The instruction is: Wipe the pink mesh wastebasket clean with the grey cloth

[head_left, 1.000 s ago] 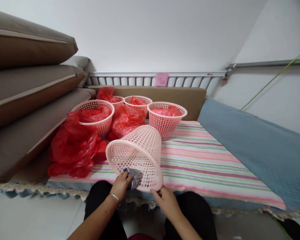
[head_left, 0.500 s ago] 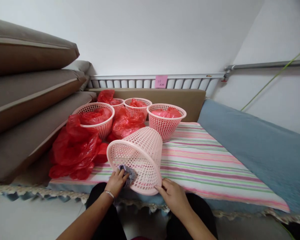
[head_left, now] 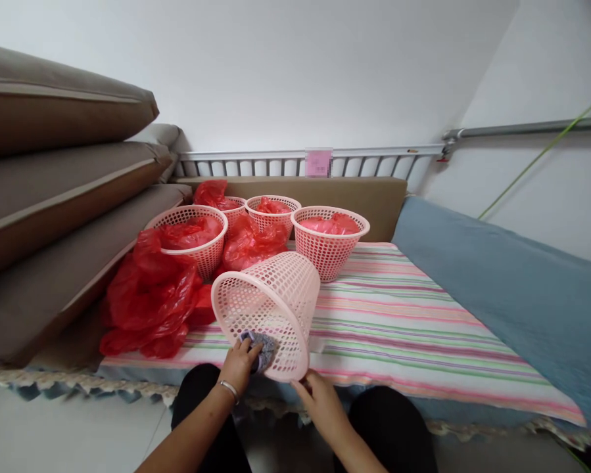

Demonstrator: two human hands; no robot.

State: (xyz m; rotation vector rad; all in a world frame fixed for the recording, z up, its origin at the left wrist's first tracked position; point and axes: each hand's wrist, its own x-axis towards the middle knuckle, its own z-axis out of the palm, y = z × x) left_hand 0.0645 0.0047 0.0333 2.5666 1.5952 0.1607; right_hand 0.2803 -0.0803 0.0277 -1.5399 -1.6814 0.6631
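A pink perforated plastic basket lies tilted on its side on the striped sheet, its mouth turned toward me. My left hand presses a grey-blue cloth against the lower inside of the basket's rim; a bracelet is on that wrist. My right hand grips the basket's rim at its bottom right edge.
Behind stand several pink baskets lined with red plastic bags. A heap of loose red bags lies to the left. Stacked brown cushions fill the left side, a blue blanket the right, a metal rail the back.
The cloth in my left hand has shifted slightly right along the basket's inside. My right hand has slid left along the rim, and the basket has tipped a little more upright.
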